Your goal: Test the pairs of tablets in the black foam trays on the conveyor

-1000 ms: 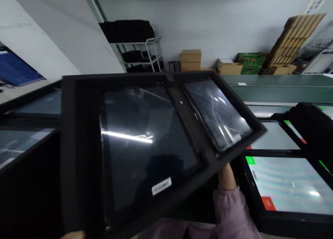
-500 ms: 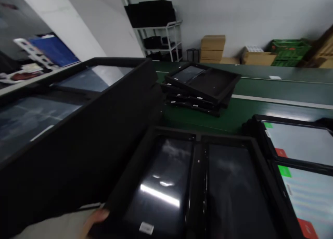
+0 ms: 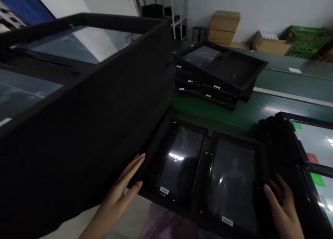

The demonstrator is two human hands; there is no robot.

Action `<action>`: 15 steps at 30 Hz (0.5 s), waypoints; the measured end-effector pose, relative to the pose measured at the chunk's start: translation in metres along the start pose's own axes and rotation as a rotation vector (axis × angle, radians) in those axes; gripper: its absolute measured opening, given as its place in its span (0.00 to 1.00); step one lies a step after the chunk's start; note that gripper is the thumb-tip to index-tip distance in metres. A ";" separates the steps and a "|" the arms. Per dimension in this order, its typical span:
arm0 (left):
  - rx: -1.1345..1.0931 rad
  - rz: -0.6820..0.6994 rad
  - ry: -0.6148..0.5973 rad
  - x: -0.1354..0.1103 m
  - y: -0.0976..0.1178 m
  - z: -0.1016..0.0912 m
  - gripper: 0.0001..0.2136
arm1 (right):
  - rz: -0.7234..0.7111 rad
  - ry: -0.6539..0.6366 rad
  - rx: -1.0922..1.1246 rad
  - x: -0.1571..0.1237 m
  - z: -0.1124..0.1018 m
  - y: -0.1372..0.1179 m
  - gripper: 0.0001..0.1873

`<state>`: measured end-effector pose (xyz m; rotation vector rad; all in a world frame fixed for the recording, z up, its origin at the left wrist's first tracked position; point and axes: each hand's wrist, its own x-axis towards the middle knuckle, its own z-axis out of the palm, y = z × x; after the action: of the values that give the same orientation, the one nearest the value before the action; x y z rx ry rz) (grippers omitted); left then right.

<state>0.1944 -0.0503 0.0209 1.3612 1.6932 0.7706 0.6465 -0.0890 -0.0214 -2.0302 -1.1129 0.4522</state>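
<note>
"Gripping the black foam tray [image 3: 206, 169] of two screens?"
"No closed grip: left hand [image 3: 117, 194] spread open, fingertips against its edge; right hand [image 3: 283, 207] loosely curled at the far edge. Tray lower than before, just beside the tall black stack [image 3: 78, 128]"

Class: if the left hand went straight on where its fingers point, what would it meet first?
The left hand would probably meet the black rim of the two-screen tray, right by its fingertips; depth is hard to judge.
</note>
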 end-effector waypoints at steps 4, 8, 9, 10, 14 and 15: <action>0.332 0.193 -0.249 0.020 0.052 0.048 0.27 | -0.209 0.001 -0.366 0.008 0.026 -0.017 0.51; 0.668 0.311 -0.397 0.066 0.100 0.115 0.38 | -0.196 0.016 -0.703 -0.003 0.041 -0.033 0.46; 0.714 0.338 -0.399 0.076 0.107 0.126 0.40 | -0.172 0.011 -0.745 -0.007 0.043 -0.036 0.43; 0.747 0.351 -0.394 0.084 0.110 0.135 0.40 | -0.159 0.008 -0.772 -0.010 0.044 -0.039 0.40; 0.795 0.336 -0.365 0.098 0.104 0.151 0.40 | -0.181 0.044 -0.802 -0.012 0.045 -0.048 0.30; 0.795 0.348 -0.354 0.099 0.100 0.152 0.40 | -0.201 0.048 -0.797 -0.010 0.044 -0.050 0.29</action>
<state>0.3665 0.0645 0.0114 2.2186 1.5391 -0.0230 0.5858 -0.0609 -0.0120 -2.5249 -1.6170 -0.1878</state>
